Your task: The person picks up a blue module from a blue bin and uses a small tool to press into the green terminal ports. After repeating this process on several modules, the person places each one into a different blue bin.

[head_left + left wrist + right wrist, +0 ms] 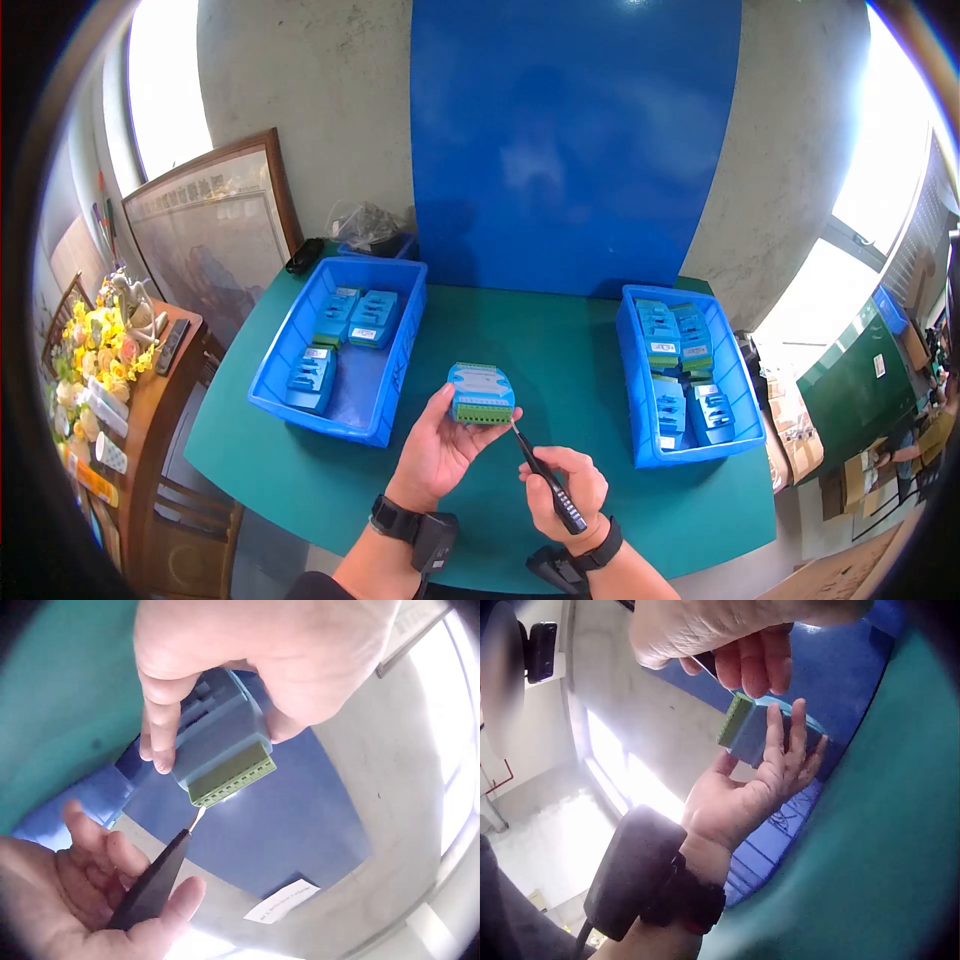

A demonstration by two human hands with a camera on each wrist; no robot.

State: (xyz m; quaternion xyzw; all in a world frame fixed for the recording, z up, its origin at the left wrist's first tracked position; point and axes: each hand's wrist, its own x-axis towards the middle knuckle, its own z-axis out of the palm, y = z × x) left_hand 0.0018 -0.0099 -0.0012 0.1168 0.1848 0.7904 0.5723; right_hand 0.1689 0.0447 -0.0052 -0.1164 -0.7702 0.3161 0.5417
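Observation:
My left hand (436, 452) holds a blue electronic module (481, 382) by its sides, over the middle of the table. A green screw terminal block (484, 413) runs along the module's near edge, and a second green row lines the far edge. In my right hand (568, 492) is a black-handled screwdriver (553, 484), gripped between thumb and fingers. In the left wrist view the screwdriver's thin metal tip (198, 818) is right at one end corner of the terminal block (234, 778). The right wrist view shows my left fingers (776, 761) spread along the module's body (751, 740).
A blue bin (384, 425) with several similar modules stands at the left of the green table (520, 340). Another blue bin (700, 458) with several modules stands at the right. A blue panel (570, 150) rises behind. Flowers (100, 350) and a remote (173, 345) occupy a wooden side table.

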